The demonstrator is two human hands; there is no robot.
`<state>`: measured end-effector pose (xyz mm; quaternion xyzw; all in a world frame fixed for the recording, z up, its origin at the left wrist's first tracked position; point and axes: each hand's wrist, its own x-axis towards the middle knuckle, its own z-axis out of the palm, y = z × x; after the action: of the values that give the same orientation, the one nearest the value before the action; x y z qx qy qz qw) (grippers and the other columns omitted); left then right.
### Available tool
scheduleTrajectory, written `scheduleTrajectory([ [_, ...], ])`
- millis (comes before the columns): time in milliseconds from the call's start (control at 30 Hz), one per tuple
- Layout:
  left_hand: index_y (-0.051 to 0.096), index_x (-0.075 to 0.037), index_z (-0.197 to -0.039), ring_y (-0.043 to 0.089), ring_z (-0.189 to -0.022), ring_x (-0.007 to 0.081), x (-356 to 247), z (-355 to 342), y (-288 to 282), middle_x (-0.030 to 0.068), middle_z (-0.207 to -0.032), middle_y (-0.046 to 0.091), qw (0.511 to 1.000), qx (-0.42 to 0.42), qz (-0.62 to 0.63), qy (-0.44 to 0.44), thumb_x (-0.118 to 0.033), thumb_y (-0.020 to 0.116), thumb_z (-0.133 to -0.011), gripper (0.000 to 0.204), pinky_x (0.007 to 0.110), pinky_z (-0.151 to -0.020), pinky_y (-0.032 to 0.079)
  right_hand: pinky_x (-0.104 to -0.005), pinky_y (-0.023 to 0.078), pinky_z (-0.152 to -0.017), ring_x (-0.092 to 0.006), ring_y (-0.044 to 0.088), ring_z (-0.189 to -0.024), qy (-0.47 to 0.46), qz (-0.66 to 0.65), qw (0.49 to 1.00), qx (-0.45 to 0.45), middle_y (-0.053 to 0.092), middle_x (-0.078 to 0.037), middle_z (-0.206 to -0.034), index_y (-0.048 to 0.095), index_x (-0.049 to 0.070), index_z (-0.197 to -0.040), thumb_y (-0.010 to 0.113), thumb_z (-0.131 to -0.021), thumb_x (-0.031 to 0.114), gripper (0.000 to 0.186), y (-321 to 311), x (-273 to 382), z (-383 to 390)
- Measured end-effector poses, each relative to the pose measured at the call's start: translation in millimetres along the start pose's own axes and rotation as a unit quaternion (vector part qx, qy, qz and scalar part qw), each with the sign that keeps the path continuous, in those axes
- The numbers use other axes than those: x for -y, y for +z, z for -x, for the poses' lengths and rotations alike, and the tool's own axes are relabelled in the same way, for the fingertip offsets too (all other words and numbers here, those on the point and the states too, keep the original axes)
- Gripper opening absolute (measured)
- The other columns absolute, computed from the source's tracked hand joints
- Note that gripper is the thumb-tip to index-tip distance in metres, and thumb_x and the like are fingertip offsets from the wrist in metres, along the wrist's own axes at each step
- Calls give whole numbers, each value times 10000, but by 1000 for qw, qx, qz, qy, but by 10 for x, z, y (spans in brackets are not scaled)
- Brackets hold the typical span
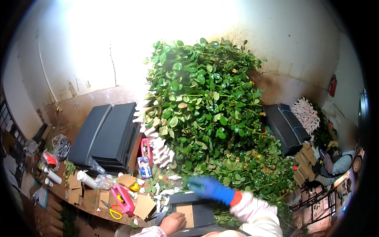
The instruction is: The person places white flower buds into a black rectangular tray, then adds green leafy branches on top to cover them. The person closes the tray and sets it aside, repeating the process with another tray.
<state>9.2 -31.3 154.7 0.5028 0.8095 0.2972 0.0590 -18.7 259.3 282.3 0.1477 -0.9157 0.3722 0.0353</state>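
Note:
In front of me lies a dark grey sheet (203, 215) with a piece of brown cardboard (185, 209) on it. My left hand (173, 223), bare, has its fingers curled together at the left edge of the cardboard, pressing on it. Farther up, my right hand (215, 189) in a blue glove reaches leftward above the far edge of the sheet. Motion blurs its fingers, so what they hold, if anything, does not show. Beyond it rises a tall heap of leafy green stems (205, 98), with white-wrapped ends (162, 150) along its left side.
Stacked dark sheets (112, 138) stand left on the table. Nearer are pink tape dispensers (124, 201), yellow-handled scissors (115, 212), a phone (144, 167), a white bottle (86, 179) and cardboard scraps (144, 206). Loose leaves lie right. Another person (339, 164) sits far right beside cardboard pieces.

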Motion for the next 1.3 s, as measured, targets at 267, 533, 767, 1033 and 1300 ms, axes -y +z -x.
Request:
scheduleTrajectory([
  [267,733,-101,-1179,655,-1135,337,476,241,647,209,-1236,680,955,20,266,-129,-236,744,-928,285,422,-1000,519,-423,503,-1044,-305,610,-1228,-157,454,828,-289,599,-159,-1416,459,66,-1544,691,-907,194,690,-1931,-810,-2821],
  [533,710,-8,-1056,662,-1078,401,-204,-93,-120,191,-1183,671,988,-37,106,-108,-103,688,-875,206,465,-889,563,-439,479,-973,-257,646,-1099,81,569,787,-224,670,-63,-1142,662,167,-1262,601,-952,186,316,-1846,-1504,-3739],
  [767,714,-18,-1119,658,-1127,389,-235,-84,-147,188,-1247,672,988,-42,110,-103,-150,702,-892,263,469,-925,559,-453,494,-780,-259,682,-929,-10,644,729,-232,685,-49,-969,695,201,-1079,608,-946,187,160,-1949,-999,-3089],
  [1033,550,-65,-720,547,-642,281,651,41,676,105,-688,503,977,55,206,-16,-186,695,-876,245,421,-564,378,-454,471,-748,-252,658,-872,-121,621,751,-188,647,-22,-893,681,209,-1054,615,-936,226,137,-922,-114,-2302],
  [1300,761,-20,-1000,711,-1006,334,48,-217,87,137,-1099,733,998,38,46,-11,-121,764,-888,151,404,-860,596,-499,368,-1161,-295,522,-1339,87,820,557,-94,561,-126,-1420,568,172,-1417,560,-993,229,427,-537,-2316,-1221],
])
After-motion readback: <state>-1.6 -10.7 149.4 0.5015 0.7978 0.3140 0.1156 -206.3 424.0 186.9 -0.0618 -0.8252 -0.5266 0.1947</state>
